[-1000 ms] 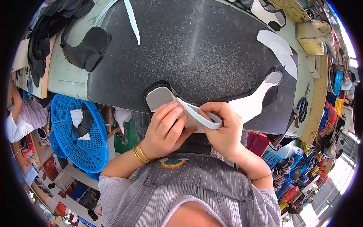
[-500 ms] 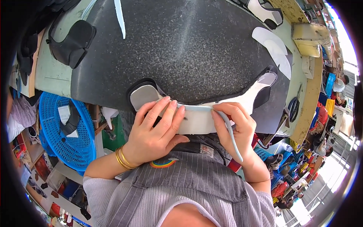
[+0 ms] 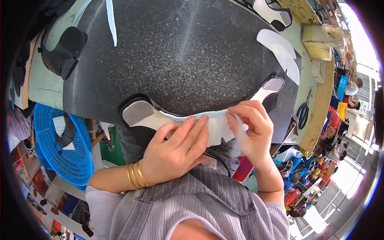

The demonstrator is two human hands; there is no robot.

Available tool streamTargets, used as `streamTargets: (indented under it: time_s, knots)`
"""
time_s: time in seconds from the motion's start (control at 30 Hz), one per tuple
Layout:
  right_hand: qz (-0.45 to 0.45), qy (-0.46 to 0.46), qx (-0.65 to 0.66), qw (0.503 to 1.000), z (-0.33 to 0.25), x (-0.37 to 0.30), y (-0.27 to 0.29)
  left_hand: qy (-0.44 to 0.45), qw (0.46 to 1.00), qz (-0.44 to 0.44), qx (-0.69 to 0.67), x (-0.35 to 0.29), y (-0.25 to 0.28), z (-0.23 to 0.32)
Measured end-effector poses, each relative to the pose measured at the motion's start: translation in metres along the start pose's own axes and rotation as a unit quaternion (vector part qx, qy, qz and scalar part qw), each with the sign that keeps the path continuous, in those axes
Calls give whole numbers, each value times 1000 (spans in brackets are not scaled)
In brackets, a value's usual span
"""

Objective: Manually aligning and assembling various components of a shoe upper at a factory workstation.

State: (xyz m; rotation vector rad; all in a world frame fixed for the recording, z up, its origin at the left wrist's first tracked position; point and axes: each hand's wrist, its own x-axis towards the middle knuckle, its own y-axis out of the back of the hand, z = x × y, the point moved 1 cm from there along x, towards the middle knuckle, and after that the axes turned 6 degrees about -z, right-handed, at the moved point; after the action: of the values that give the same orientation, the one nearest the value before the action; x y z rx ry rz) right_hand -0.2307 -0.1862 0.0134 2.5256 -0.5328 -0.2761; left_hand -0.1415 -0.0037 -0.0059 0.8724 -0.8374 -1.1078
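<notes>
A curved shoe upper [image 3: 150, 121], white inside with black edges, lies across the near edge of the dark board. Along its inner curved edge runs a narrow pale blue strip [image 3: 182, 118]. My left hand [image 3: 176, 146] presses on the strip and the white lining with outstretched fingertips, its thumb apart below. My right hand [image 3: 256, 130] is closed at the strip's other end, thumb and index finger pinched on it near the upper's right part. Motion smears the right thumb, and the strip's loose end is mostly hidden there.
The dark speckled board [image 3: 168, 60] covers most of the green table. White cut pieces [image 3: 280, 50] lie at its right, near a pair of scissors [image 3: 303, 116]. More uppers [image 3: 66, 52] rest at the left and far right. A blue basket [image 3: 60, 156] stands at the left.
My left hand has slid right along the strip and slightly down. My right hand's fingers have shifted up along the edge, and the strip's dangling tail no longer shows clearly.
</notes>
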Motion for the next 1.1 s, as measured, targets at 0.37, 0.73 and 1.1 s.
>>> streamTargets:
  time_s: [0.37, 0.73, 1.1]
  knots:
    - [28, -46, 29, 998, 22, 1, 20, 17, 997, -25, 73, 22, -10, 16]
    - [68, -24, 57, 996, 50, 3, 42, -10, 999, -7, -40, 61, -21, 29]
    - [41, 15, -29, 999, 53, 17, 55, 30, 997, 4, 64, 74, -32, 37]
